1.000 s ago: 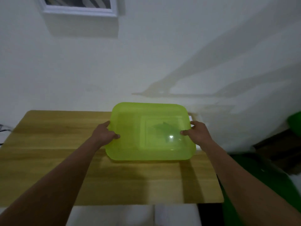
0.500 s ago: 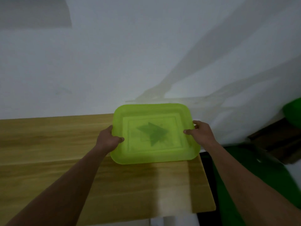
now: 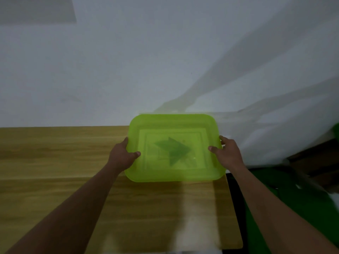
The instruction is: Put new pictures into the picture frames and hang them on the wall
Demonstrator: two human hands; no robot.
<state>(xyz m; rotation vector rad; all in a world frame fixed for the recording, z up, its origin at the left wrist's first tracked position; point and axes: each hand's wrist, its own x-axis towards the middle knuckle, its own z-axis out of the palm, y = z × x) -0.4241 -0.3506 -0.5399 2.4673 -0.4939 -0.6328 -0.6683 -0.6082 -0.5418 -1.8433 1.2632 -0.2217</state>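
While I hold the green tub by its two sides, the picture frame lies flat inside it, above the far right part of the table.
My left hand grips the left rim and my right hand grips the right rim, each thumb hooked over the edge. I believe this opposite grip is there to keep the tub level, so the frame, which shows a dark leaf shape, does not slide against the walls. The tub's far edge is near the wall. If the bottom rests on the wood or hangs a little above it, I cannot tell. As I judge it, the frame is not yet taken out for its new picture.
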